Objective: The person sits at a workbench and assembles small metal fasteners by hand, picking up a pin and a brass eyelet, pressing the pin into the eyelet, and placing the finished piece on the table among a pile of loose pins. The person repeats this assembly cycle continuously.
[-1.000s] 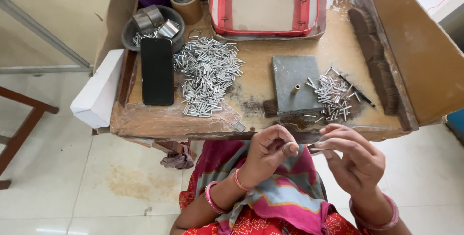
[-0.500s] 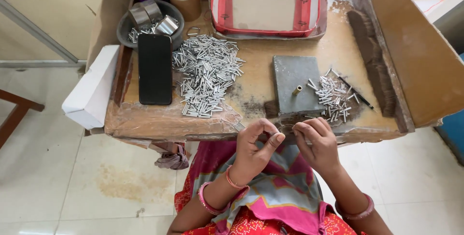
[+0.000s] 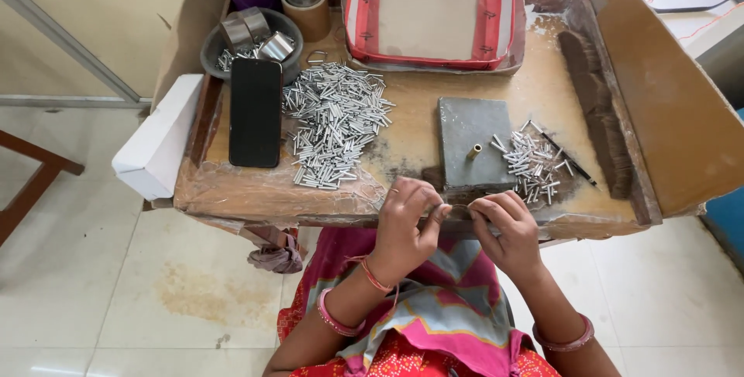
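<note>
silvery thin metal piece point(image 3: 457, 208), barely visible, sits pinched between both hands at the worn wooden desk's point(image 3: 418, 129) near edge. left hand point(image 3: 407, 218) grip and right hand point(image 3: 504, 226) grip are each pressed together on it. grey square metal block point(image 3: 473, 141) lies just beyond, between two heaps of small metal tubes point(image 3: 337, 125).

A single head-worn camera looks steeply down from above the seated person, fairly near, facing the tabletop point(image 3: 418, 152), with lap and tiled floor point(image 3: 116, 284) along the lower edge.
</note>
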